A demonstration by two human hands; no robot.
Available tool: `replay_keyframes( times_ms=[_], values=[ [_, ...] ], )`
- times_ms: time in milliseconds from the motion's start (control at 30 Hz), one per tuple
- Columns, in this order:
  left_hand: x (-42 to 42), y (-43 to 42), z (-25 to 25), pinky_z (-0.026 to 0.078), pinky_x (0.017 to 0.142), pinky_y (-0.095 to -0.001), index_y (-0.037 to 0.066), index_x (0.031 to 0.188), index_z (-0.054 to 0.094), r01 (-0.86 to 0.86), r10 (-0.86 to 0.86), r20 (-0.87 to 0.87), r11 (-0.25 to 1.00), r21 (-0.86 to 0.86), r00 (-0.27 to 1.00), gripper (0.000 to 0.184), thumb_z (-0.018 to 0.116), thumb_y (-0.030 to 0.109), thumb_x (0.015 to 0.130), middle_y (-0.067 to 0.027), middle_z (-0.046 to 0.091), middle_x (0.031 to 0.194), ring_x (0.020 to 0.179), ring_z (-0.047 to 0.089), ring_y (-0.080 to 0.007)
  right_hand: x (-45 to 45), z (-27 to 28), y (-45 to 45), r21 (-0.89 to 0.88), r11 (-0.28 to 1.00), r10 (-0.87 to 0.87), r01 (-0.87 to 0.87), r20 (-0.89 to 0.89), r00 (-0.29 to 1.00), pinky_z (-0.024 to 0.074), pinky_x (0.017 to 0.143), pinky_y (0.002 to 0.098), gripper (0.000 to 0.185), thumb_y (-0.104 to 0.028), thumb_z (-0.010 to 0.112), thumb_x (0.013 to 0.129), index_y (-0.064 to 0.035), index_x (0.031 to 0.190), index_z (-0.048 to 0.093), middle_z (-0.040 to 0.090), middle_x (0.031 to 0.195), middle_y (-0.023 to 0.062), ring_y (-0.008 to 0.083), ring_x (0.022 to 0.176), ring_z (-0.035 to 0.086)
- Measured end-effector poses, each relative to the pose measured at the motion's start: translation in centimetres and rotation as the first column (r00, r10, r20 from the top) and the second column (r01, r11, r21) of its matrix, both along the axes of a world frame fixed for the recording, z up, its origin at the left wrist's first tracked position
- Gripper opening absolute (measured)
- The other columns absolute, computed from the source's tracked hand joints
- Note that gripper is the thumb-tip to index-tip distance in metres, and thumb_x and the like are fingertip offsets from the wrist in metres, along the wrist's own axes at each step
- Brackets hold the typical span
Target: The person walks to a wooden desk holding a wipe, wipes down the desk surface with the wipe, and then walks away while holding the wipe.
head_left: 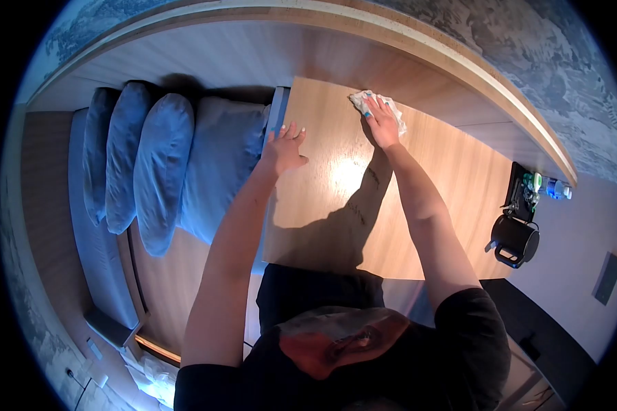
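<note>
My right hand [382, 122] presses a crumpled white cloth [399, 123] against the wooden tabletop [322, 198], near its far edge by the back panel. Its fingers lie over the cloth, and blue-green nails show. To the left, my left hand [286, 151] is open with fingers spread at the tabletop's left edge, beside the blue-grey cushions. Nothing is in that hand. A bright lamp reflection and the shadow of my arm and body fall across the wood between my arms.
Several blue-grey pillows [164, 171] lean in a row at the left. A black kettle-like vessel [515, 240] stands at the tabletop's right end, near a dark tray [519, 188] and a clear bottle [555, 188]. A raised wooden panel [445, 89] curves along the back.
</note>
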State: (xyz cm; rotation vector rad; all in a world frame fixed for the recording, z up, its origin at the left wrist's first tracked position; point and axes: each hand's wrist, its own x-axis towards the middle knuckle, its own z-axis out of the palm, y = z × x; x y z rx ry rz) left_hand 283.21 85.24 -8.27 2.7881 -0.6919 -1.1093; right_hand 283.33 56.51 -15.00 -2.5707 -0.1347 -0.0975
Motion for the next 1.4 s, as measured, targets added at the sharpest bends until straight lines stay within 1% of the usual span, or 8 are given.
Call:
replay_keyframes(
  times_ms=[867, 967, 1033, 1100, 1133, 1233, 1333, 1400],
  values=[
    [0.5, -0.4, -0.4, 0.015, 0.11, -0.044, 0.021, 0.143, 0.017, 0.013, -0.012, -0.023, 0.998, 0.065, 1.0, 0.07, 0.051, 0.035, 0.083, -0.0077, 0.005, 0.15, 0.137, 0.016, -0.0257, -9.9, 1.8, 8.1, 0.305, 0.88, 0.413, -0.363, -0.115, 0.904, 0.0194, 0.109, 0.0439, 0.039, -0.011, 0.048, 0.074, -0.009, 0.11, 0.062, 0.054, 0.125, 0.0009, 0.0257, 0.127, 0.037],
    [0.4, -0.1, -1.2, 0.016, 0.109, -0.0448, 0.02, 0.143, 0.016, 0.02, -0.02, -0.011, 0.998, 0.053, 1.0, 0.067, 0.047, 0.03, 0.085, -0.008, 0.006, 0.15, 0.137, 0.016, -0.0267, -10.9, 2.2, 8.5, 0.402, 0.857, 0.427, -0.322, -0.204, 0.881, 0.0155, 0.111, 0.0429, 0.04, -0.012, 0.048, 0.074, -0.01, 0.111, 0.061, 0.052, 0.127, 0.0026, 0.025, 0.13, 0.033],
    [0.5, -0.1, -1.2, 0.016, 0.109, -0.0452, 0.02, 0.143, 0.015, 0.033, -0.033, 0.0, 0.998, 0.054, 0.999, 0.067, 0.047, 0.029, 0.085, -0.0079, 0.007, 0.15, 0.137, 0.016, -0.0271, -10.8, 2.6, 8.6, 0.585, 0.811, 0.219, -0.013, -0.283, 0.934, 0.0382, 0.096, 0.0391, 0.028, -0.015, 0.049, 0.077, -0.0028, 0.097, 0.063, 0.062, 0.106, 0.0118, 0.025, 0.107, 0.054],
    [0.3, 0.0, -1.6, 0.016, 0.109, -0.0453, 0.02, 0.143, 0.015, 0.035, -0.036, 0.014, 0.998, 0.045, 0.999, 0.068, 0.047, 0.029, 0.085, -0.0079, 0.007, 0.15, 0.137, 0.016, -0.0273, -9.9, 3.1, 6.8, 0.671, 0.561, 0.162, 0.485, -0.664, 0.73, 0.0447, 0.087, 0.0342, 0.026, -0.019, 0.05, 0.079, -0.0011, 0.093, 0.062, 0.064, 0.096, 0.0143, 0.0243, 0.095, 0.059],
    [0.3, 0.0, -2.0, 0.016, 0.109, -0.0452, 0.02, 0.143, 0.015, 0.034, -0.035, 0.026, 0.999, 0.036, 0.999, 0.068, 0.048, 0.028, 0.084, -0.0078, 0.007, 0.15, 0.137, 0.015, -0.0273, -9.4, 2.5, 5.8, 0.739, 0.247, 0.282, 0.627, -0.674, 0.683, 0.0482, 0.072, 0.0299, 0.026, -0.024, 0.051, 0.081, -0.0018, 0.088, 0.06, 0.062, 0.083, 0.0118, 0.0201, 0.079, 0.06],
    [0.2, 0.1, -1.9, 0.015, 0.11, -0.0449, 0.02, 0.144, 0.014, 0.036, -0.037, 0.025, 0.999, 0.036, 0.999, 0.07, 0.049, 0.028, 0.084, -0.0076, 0.006, 0.15, 0.137, 0.015, -0.0273, -8.3, 5.4, 6.1, 0.703, -0.081, 0.108, 0.706, -0.698, 0.708, 0.0476, 0.064, 0.0314, 0.037, -0.026, 0.05, 0.081, 0.0034, 0.102, 0.055, 0.061, 0.084, 0.0129, 0.0244, 0.072, 0.059],
    [0.3, 0.0, -1.7, 0.015, 0.11, -0.0448, 0.02, 0.144, 0.014, 0.028, -0.028, 0.011, 0.999, 0.025, 1.0, 0.071, 0.049, 0.029, 0.083, -0.0075, 0.005, 0.15, 0.137, 0.015, -0.0272, -7.0, 5.3, 4.5, 0.766, -0.084, 0.052, 0.638, -0.636, 0.77, 0.0457, 0.077, 0.0319, 0.037, -0.025, 0.049, 0.082, 0.0026, 0.105, 0.055, 0.06, 0.094, 0.0128, 0.0239, 0.084, 0.058],
    [0.3, 0.2, -1.5, 0.014, 0.11, -0.0448, 0.02, 0.144, 0.014, 0.021, -0.021, 0.006, 1.0, 0.015, 1.0, 0.071, 0.049, 0.028, 0.083, -0.0075, 0.005, 0.15, 0.137, 0.014, -0.027, -5.9, 4.8, 3.8, 0.832, 0.125, -0.099, 0.54, -0.531, 0.841, 0.0421, 0.083, 0.031, 0.036, -0.024, 0.048, 0.083, 0.0023, 0.107, 0.056, 0.06, 0.097, 0.0109, 0.0217, 0.091, 0.055]
  ],
)
